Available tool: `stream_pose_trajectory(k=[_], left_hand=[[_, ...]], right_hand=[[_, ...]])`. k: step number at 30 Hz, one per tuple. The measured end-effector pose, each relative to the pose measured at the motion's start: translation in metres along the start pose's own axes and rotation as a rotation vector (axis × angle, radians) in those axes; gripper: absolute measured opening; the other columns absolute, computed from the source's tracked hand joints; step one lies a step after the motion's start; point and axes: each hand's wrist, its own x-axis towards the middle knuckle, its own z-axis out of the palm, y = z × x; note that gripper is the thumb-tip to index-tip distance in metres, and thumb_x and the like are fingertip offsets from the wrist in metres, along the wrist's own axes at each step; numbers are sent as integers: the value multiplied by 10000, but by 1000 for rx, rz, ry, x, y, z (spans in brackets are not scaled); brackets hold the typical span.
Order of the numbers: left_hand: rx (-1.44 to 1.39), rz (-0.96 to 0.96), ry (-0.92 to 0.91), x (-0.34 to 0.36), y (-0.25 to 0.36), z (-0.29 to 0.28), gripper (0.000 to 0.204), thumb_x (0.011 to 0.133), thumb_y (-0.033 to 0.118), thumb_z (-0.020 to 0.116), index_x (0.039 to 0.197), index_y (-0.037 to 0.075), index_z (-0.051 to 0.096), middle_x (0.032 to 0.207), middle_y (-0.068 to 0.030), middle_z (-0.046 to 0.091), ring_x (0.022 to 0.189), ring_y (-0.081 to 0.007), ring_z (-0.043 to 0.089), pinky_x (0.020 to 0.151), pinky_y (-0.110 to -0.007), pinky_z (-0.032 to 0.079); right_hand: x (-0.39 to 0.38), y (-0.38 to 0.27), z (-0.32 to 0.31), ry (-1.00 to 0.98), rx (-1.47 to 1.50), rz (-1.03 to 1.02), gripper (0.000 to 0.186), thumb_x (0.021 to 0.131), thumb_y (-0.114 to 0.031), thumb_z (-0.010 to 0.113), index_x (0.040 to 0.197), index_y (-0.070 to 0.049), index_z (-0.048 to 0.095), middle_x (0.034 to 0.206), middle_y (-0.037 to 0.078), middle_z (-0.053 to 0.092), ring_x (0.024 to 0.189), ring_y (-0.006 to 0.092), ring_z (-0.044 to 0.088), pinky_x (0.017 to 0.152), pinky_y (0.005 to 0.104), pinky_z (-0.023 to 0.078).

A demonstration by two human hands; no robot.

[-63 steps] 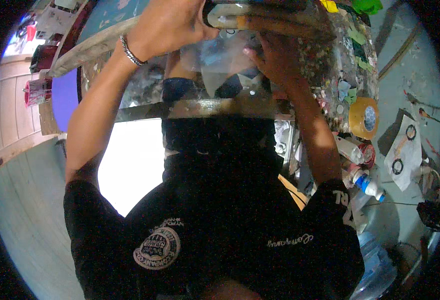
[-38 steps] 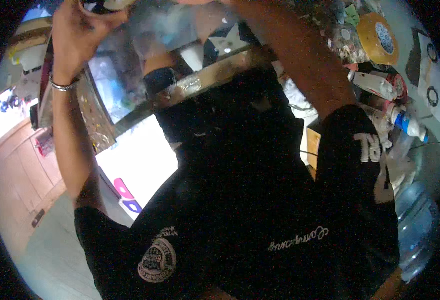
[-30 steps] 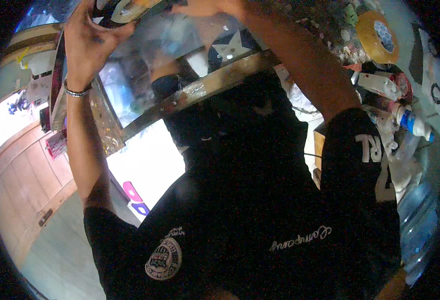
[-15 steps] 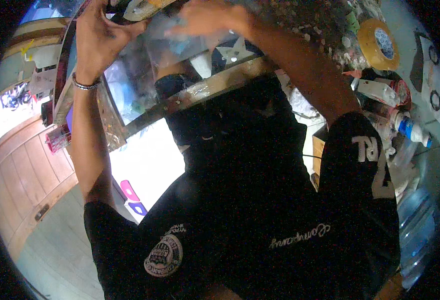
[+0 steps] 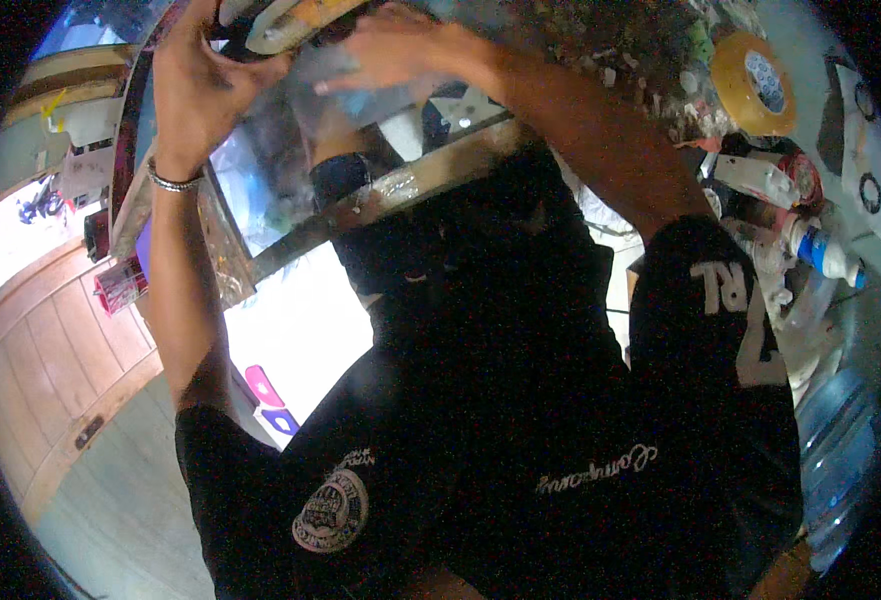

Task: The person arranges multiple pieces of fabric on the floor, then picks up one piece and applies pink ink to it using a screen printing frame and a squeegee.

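At the top left, my left hand [image 5: 200,90] is closed at the edge of a curved piece with a pale rim and a yellow-brown middle [image 5: 305,22], shaped like a shoe sole. Its thumb points right, and the upper frame edge cuts off its fingers. My right hand [image 5: 400,50] hovers just right of that piece, fingers apart and slightly blurred, with nothing visible in them. Below both hands lies a shiny glass-like pane [image 5: 260,190] in a worn wooden frame [image 5: 400,180], mirroring dark and pale shapes.
A roll of tape [image 5: 753,83] lies at the upper right beside scattered scraps [image 5: 650,80]. Further down on that side are a bottle with a blue band [image 5: 820,250] and a large blue water jug [image 5: 840,460]. A pink basket-like item [image 5: 118,286] sits beyond my left forearm.
My right hand has shifted slightly left and is less blurred. My left hand stays at the curved piece, and the whole view has tilted a little.
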Motion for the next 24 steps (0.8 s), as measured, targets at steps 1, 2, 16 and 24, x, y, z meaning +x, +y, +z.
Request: stream_pose_trajectory(k=[1, 2, 16, 24], left_hand=[[6, 34, 0, -1, 0, -2, 1064, 643, 406, 925, 1457, -4, 375, 1330, -184, 543, 1229, -322, 541, 1000, -425, 456], [12, 33, 2, -1, 0, -6, 1064, 643, 406, 925, 1457, -4, 375, 1330, -184, 543, 1229, -322, 541, 1000, -425, 456], [-312, -92, -125, 27, 11, -2, 695, 731, 52, 802, 1354, -26, 506, 1203, -144, 653, 1130, -236, 615, 987, -343, 475], [-386, -186, -95, 16, 12, -4, 732, 707, -10, 804, 1365, -45, 485, 1220, -156, 638, 1142, -232, 607, 987, -346, 485]], right_hand=[[-2, 6, 4, 72, -145, -153, 678, 916, -546, 563, 1163, 80, 647, 1253, 239, 624, 1199, 414, 554, 1050, 497, 394], [-1, 12, 2, 106, -193, -187, 673, 918, -550, 557, 1153, 73, 654, 1246, 238, 628, 1202, 410, 554, 1058, 487, 394], [73, 84, 24, 30, -133, -177, 750, 948, -639, 411, 1107, 38, 691, 1147, 262, 658, 1113, 420, 594, 958, 528, 446], [7, 20, 1, -15, -230, -176, 744, 946, -645, 412, 1126, 21, 693, 1148, 231, 669, 1118, 414, 601, 972, 532, 445]])
